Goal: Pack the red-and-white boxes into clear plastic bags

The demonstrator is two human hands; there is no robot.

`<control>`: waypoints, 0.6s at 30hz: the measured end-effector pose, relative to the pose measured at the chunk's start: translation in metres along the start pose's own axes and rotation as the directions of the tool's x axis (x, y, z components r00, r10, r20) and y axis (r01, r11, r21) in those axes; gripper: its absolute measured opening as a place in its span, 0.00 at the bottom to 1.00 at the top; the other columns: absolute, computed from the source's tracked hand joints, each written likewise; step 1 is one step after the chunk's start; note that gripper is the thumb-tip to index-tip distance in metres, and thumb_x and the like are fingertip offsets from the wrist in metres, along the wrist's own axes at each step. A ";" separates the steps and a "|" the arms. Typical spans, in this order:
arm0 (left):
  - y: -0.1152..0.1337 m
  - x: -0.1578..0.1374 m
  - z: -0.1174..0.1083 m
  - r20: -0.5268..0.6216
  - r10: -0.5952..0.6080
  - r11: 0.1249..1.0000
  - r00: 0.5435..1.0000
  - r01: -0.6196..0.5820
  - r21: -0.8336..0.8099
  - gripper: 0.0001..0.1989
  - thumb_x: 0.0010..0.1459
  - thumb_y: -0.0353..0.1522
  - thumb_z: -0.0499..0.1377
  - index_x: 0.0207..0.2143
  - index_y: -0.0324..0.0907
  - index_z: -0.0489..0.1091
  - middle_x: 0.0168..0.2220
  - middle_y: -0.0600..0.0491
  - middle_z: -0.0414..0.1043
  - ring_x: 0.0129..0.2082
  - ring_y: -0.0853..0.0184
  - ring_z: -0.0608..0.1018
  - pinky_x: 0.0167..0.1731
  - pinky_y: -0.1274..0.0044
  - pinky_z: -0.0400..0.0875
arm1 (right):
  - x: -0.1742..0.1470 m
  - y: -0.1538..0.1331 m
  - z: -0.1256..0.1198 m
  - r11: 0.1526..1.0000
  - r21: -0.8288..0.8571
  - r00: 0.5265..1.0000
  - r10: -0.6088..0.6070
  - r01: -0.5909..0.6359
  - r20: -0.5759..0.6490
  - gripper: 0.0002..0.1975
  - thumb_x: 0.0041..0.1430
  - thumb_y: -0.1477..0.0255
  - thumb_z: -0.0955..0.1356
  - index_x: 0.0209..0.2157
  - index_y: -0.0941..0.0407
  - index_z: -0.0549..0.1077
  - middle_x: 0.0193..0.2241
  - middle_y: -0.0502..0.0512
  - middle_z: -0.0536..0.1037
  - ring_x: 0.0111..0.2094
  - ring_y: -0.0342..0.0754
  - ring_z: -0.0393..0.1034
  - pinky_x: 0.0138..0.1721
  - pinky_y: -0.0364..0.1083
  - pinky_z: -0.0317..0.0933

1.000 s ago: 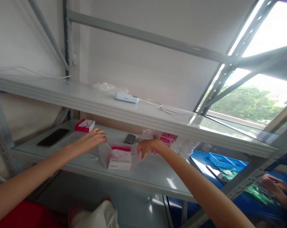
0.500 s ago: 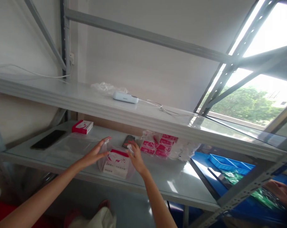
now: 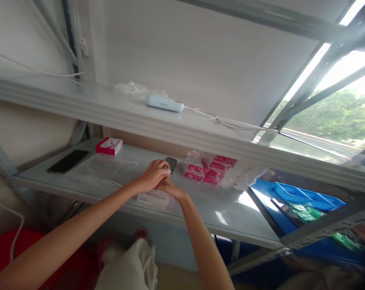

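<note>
My left hand (image 3: 153, 175) and my right hand (image 3: 167, 187) meet over a clear plastic bag (image 3: 156, 199) that holds a pink-and-white box, lying on the lower white shelf (image 3: 230, 217). Both hands pinch the bag's top edge, fingers closed on it, and they hide most of the bag. A small dark phone-like device (image 3: 171, 164) lies just behind my fingers. A pile of pink-and-white boxes in a plastic wrap (image 3: 211, 171) sits to the right.
Farther left on the shelf are a single pink box (image 3: 109, 146) and a black phone (image 3: 68, 161). The upper shelf carries a white device (image 3: 164, 103) with a cable and crumpled plastic. Blue trays (image 3: 300, 197) stand at right.
My hands were apart at the bag's two sides; they have come together over its top. The view has shifted downward and the bag now lies flatter under my hands.
</note>
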State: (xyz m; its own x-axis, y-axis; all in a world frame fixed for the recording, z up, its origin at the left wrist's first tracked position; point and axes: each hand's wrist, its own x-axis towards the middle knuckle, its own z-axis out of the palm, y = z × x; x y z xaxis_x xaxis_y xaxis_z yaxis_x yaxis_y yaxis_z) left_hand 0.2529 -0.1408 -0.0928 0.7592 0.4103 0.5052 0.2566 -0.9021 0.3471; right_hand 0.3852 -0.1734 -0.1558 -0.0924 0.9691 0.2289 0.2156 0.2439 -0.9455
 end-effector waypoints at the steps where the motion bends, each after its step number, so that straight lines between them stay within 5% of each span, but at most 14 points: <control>1: -0.002 0.001 -0.001 -0.012 -0.020 1.000 1.000 0.020 -0.005 0.16 0.63 0.30 0.47 0.32 0.43 0.74 0.47 0.49 0.69 0.49 0.62 0.68 0.53 0.66 0.59 | -0.003 -0.001 -0.003 1.000 -0.008 1.000 -0.002 0.002 0.007 0.18 0.45 0.68 0.72 0.41 0.54 0.71 0.31 0.49 0.73 0.33 0.45 0.68 0.36 0.45 0.66; 5: -0.008 -0.001 -0.004 -0.011 -0.119 0.993 0.993 0.119 -0.012 0.19 0.66 0.32 0.43 0.50 0.47 0.71 0.58 0.48 0.63 0.59 0.61 0.62 0.60 0.62 0.52 | -0.014 -0.006 -0.006 0.995 -0.096 0.996 -0.046 0.038 -0.079 0.41 0.42 0.66 0.75 0.58 0.54 0.60 0.48 0.57 0.72 0.45 0.50 0.68 0.48 0.51 0.64; 10: 0.007 0.002 -0.006 0.278 0.064 0.986 0.958 -0.104 0.132 0.21 0.64 0.29 0.48 0.58 0.49 0.63 0.66 0.46 0.49 0.67 0.55 0.48 0.61 0.52 0.33 | -0.011 -0.003 0.010 0.976 -0.180 0.989 -0.135 0.123 -0.059 0.26 0.50 0.66 0.70 0.53 0.50 0.68 0.55 0.55 0.68 0.57 0.54 0.60 0.56 0.54 0.56; 15: -0.001 0.017 -0.018 0.449 0.080 0.989 0.890 -0.126 0.075 0.18 0.64 0.33 0.51 0.55 0.46 0.67 0.59 0.46 0.64 0.61 0.60 0.63 0.60 0.64 0.50 | -0.014 0.000 0.007 0.976 -0.211 0.976 -0.103 0.062 -0.190 0.16 0.60 0.66 0.59 0.44 0.53 0.73 0.48 0.57 0.74 0.52 0.53 0.65 0.53 0.53 0.58; 18: -0.012 0.014 -0.029 0.357 0.007 0.998 0.934 -0.028 0.056 0.16 0.60 0.33 0.56 0.50 0.41 0.71 0.51 0.46 0.73 0.50 0.63 0.74 0.49 0.76 0.64 | -0.019 -0.002 0.001 0.984 -0.170 0.973 0.005 -0.046 -0.231 0.16 0.61 0.63 0.57 0.36 0.53 0.73 0.36 0.53 0.76 0.41 0.50 0.68 0.45 0.50 0.62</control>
State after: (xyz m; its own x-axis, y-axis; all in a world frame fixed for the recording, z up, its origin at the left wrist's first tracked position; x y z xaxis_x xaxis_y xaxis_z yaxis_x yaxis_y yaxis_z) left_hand 0.2432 -0.1203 -0.0665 0.9245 0.3294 0.1917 0.2678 -0.9193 0.2882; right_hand 0.3860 -0.1927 -0.1583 0.1356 0.9529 0.2712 0.3814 0.2024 -0.9020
